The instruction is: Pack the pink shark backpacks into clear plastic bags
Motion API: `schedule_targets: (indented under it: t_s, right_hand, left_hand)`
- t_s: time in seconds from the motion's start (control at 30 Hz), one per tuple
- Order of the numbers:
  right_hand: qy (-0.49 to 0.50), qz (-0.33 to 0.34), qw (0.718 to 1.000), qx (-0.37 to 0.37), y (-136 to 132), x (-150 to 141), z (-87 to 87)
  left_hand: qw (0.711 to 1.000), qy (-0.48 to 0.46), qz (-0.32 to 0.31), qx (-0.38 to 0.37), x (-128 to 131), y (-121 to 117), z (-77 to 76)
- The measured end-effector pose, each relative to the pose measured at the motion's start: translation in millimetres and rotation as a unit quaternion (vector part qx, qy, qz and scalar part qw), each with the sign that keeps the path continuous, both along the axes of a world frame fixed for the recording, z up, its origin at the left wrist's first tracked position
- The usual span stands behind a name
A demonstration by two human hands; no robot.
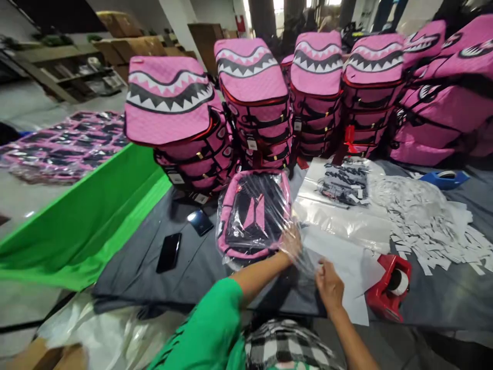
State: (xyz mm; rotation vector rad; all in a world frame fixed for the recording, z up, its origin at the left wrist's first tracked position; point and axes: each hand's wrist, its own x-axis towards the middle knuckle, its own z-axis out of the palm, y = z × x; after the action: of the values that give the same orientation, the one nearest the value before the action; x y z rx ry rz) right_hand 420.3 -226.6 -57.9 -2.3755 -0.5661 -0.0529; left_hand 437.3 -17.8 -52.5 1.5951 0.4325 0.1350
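Observation:
A pink and black backpack (256,210) lies flat on the table inside a clear plastic bag (304,252). My left hand (291,241) rests against the lower right side of the wrapped backpack, fingers stretched out along the film and slightly blurred. To the right, my right hand (330,285) is closed with thumb and fingers pinched together on the loose end of the plastic bag. Between the two hands the film runs stretched and creased. White paper sheets (346,262) lie beneath and beside my right hand.
Stacked pink backpacks (169,103) line the table's back. A red tape dispenser (389,288), a blue tape dispenser (444,179) and a heap of white paper strips (427,216) sit right. Two phones, one a black phone (169,252), lie left, near a green sheet (84,226).

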Motion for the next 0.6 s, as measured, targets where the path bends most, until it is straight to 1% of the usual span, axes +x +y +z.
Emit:
schedule_targets:
  t_s: [0.03,0.07,0.13,0.17,0.2,0.23,0.27,0.3,0.33,0.37,0.4,0.43,0.47,0.53,0.6]
  right_hand:
    - [-0.008,-0.031,0.999,-0.009,-8.7,2.4,-0.1]
    - [-0.010,-0.048,0.999,-0.016,-16.4,2.4,-1.3]
    - [0.008,-0.047,0.999,-0.026,-27.6,-4.8,-6.5]
    - [0.025,-0.040,0.998,-0.029,-30.6,-11.3,-9.8]
    - [0.044,-0.034,0.998,-0.028,-31.7,-18.6,-13.0]
    - [0.062,-0.030,0.997,-0.025,-30.8,-25.5,-15.5]
    - [0.078,-0.030,0.996,-0.024,-28.3,-31.1,-16.8]
    - [0.090,-0.036,0.995,-0.027,-24.4,-34.7,-16.5]
    - [0.098,-0.050,0.993,-0.038,-19.6,-35.7,-14.7]
    - [0.104,-0.073,0.990,-0.059,-14.4,-34.2,-11.6]
    - [0.109,-0.099,0.985,-0.088,-9.5,-30.4,-7.7]
    - [0.113,-0.122,0.979,-0.120,-5.4,-25.4,-3.6]
    - [0.117,-0.136,0.972,-0.150,-2.6,-20.0,-0.2]
    - [0.117,-0.131,0.965,-0.195,-1.2,-13.0,2.8]
    - [0.101,-0.104,0.964,-0.221,-5.3,-15.6,-1.1]
  left_hand:
    - [0.999,-0.004,-0.033,0.002,-29.4,-1.9,-2.4]
    - [0.997,-0.008,-0.074,0.007,-61.3,-1.7,-4.5]
    - [0.988,-0.009,-0.147,0.045,-124.7,6.7,-8.4]
    - [0.979,-0.002,-0.166,0.118,-152.3,14.5,-10.3]
    - [0.968,0.020,-0.143,0.206,-175.2,24.3,-12.3]
    - [0.949,0.051,-0.092,0.298,-192.6,35.3,-14.0]
    - [0.920,0.086,-0.029,0.382,-204.9,46.7,-15.4]
    - [0.889,0.120,0.035,0.441,-212.8,58.1,-16.3]
    - [0.861,0.148,0.088,0.478,-218.0,68.8,-16.7]
    - [0.841,0.171,0.127,0.497,-222.1,78.5,-17.0]
    - [0.830,0.194,0.162,0.497,-226.8,87.2,-17.2]
    - [0.826,0.225,0.197,0.477,-233.1,94.8,-17.8]
    - [0.825,0.266,0.237,0.440,-241.8,101.5,-18.8]
    - [0.817,0.351,0.304,0.343,-264.9,112.2,-22.7]
    - [0.810,0.402,0.329,0.272,-289.4,119.9,-28.3]
